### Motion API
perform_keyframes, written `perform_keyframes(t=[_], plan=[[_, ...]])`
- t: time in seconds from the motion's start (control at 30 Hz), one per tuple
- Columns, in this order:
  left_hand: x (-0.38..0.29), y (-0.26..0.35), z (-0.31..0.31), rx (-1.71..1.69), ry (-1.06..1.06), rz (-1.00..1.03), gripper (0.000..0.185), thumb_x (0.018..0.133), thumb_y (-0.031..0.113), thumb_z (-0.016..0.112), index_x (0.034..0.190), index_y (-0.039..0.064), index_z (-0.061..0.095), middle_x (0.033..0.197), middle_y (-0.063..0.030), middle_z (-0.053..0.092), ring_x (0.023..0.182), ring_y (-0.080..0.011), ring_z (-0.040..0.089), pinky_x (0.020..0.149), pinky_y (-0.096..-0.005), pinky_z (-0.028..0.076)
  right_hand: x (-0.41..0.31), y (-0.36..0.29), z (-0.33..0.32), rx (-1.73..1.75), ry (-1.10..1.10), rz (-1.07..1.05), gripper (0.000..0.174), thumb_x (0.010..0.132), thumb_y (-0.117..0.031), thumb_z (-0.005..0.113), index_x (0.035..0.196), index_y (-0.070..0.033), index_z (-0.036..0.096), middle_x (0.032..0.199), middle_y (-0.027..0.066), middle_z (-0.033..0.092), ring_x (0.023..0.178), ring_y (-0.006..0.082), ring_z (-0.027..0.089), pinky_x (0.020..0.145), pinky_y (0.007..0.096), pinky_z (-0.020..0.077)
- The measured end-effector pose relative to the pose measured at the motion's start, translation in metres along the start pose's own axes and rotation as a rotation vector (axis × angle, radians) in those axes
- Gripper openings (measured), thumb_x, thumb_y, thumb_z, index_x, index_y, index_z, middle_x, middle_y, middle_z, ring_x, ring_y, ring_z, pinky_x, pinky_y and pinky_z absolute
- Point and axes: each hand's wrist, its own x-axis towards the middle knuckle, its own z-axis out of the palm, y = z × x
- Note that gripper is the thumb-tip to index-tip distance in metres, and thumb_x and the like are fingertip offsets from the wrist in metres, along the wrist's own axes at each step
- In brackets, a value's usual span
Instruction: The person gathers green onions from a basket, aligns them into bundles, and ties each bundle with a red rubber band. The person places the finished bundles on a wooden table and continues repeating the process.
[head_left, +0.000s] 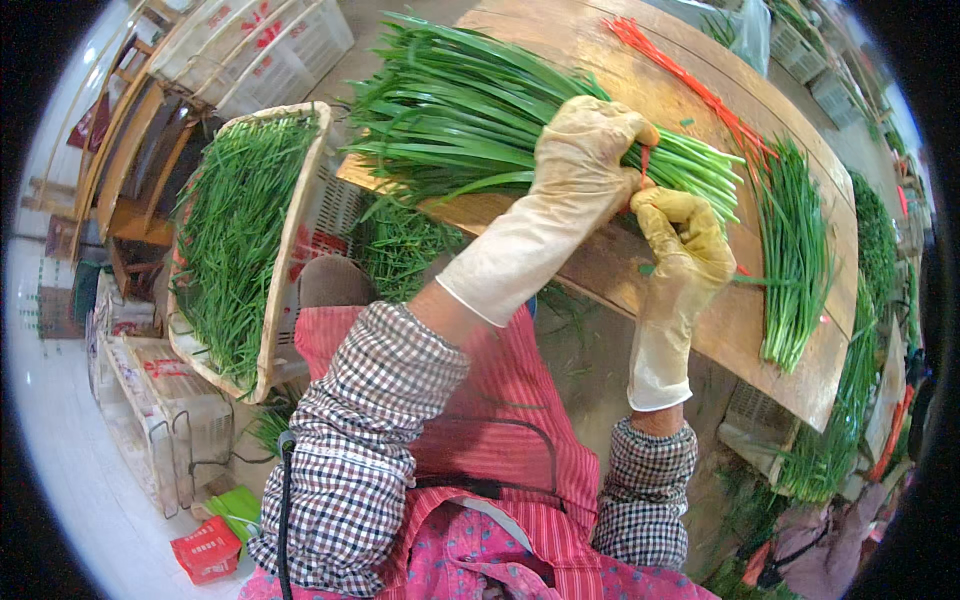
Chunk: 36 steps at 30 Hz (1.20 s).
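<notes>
A large bunch of green Chinese chives (457, 112) lies across the wooden board, leaves to the left and pale stem ends to the right. A thin red tie (645, 161) crosses the bunch near the stems. My left hand (589, 150), in a yellowed rubber glove, rests over the bunch with its fingers curled at the tie. My right hand (682, 225), gloved alike, is closed beside the left fingertips at the near side of the bunch, pinching the tie's lower end. The fingers hide most of that end.
The wooden board (600, 270) carries a smaller chive bunch (795, 255) and a bundle of red ties (690, 82) at its far right. A plastic crate (300, 225) heaped with loose greens stands left. Stacked white crates (255, 52) stand beyond it. More chives (832, 442) lie right of the board.
</notes>
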Motion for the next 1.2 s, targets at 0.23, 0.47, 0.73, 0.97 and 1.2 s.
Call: perform_keyframes(t=[0.23,0.47,0.73,0.97,1.2], plan=[[-0.005,0.006,-0.008,0.116,-0.117,0.064,0.044,0.059,0.020,0.081,0.101,0.017,0.065,0.098,-0.0039,0.067,0.096,-0.0266,0.062,0.093,-0.0383,0.044,0.005,-0.003,-0.009,-0.004,-0.047,0.007,0.010,0.081,0.005,0.071,0.085,-0.004,0.069,0.080,-0.0025,0.064,0.072,0.0065,0.056,0.067,0.0219,0.0460],[0.003,-0.002,-0.009,0.251,-0.117,0.197,0.047,0.072,0.025,0.076,0.117,0.016,0.064,0.120,-0.0082,0.065,0.112,-0.0293,0.059,0.098,-0.0418,0.043,0.027,-0.001,-0.003,0.059,-0.112,0.180,0.005,0.089,-0.009,0.070,0.090,-0.004,0.070,0.071,0.0008,0.064,0.057,0.0080,0.057,0.051,0.0216,0.0422],[0.013,-0.018,-0.010,0.135,-0.258,0.216,0.054,0.081,0.018,0.072,0.133,0.014,0.058,0.133,-0.0092,0.060,0.125,-0.0243,0.054,0.112,-0.0400,0.033,0.049,0.016,0.019,-0.074,-0.007,0.187,0.012,0.082,-0.012,0.069,0.073,-0.005,0.064,0.065,0.0102,0.065,0.054,0.0228,0.062,0.049,0.0366,0.0466],[-0.001,-0.010,-0.007,-0.248,-0.202,0.031,0.049,0.075,0.006,0.078,0.123,0.011,0.066,0.117,-0.0066,0.068,0.111,-0.0209,0.061,0.103,-0.0346,0.043,0.033,0.026,0.043,-0.296,0.262,0.001,0.013,0.076,-0.013,0.071,0.071,-0.006,0.061,0.064,0.0121,0.061,0.059,0.0283,0.061,0.056,0.0377,0.0459],[-0.009,0.008,-0.009,-0.417,-0.127,-0.106,0.039,0.079,-0.001,0.072,0.117,0.009,0.067,0.112,-0.0054,0.067,0.107,-0.0201,0.061,0.098,-0.0320,0.046,0.007,0.027,0.050,-0.106,0.396,-0.042,0.009,0.076,-0.006,0.070,0.074,-0.005,0.061,0.063,0.0122,0.060,0.058,0.0232,0.060,0.057,0.0335,0.0462]])
